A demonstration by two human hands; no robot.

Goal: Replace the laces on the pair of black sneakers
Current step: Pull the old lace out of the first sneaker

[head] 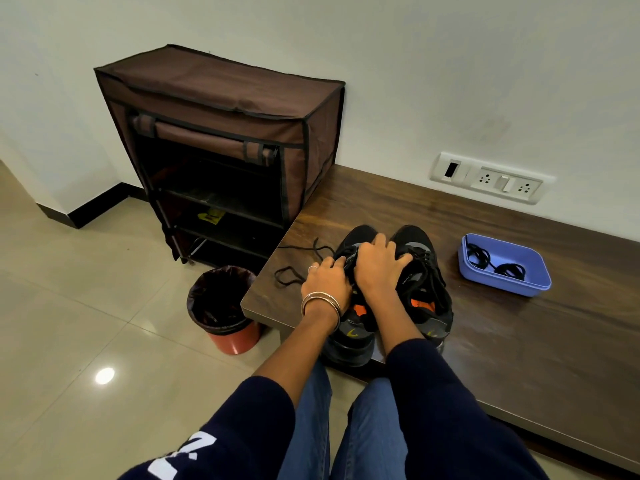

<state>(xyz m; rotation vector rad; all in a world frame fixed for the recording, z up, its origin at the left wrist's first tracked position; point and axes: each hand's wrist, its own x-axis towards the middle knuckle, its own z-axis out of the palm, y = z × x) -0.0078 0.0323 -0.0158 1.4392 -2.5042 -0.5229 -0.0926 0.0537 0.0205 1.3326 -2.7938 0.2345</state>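
Two black sneakers stand side by side on the dark wooden bench (519, 341), toes pointing away from me. My left hand (325, 282), with bangles at the wrist, grips the laced part of the left sneaker (349, 337). My right hand (377, 265) lies over the same shoe's tongue, fingers spread toward the right sneaker (422, 282). A loose black lace (294, 268) trails from the left shoe across the bench to the left. The right sneaker still carries its lace.
A blue plastic tray (505, 275) holding coiled black laces sits on the bench to the right. A brown fabric shoe rack (221, 109) stands at the wall. An orange bin (225, 306) with a black liner stands on the tiled floor. A wall socket panel (491, 178) is behind.
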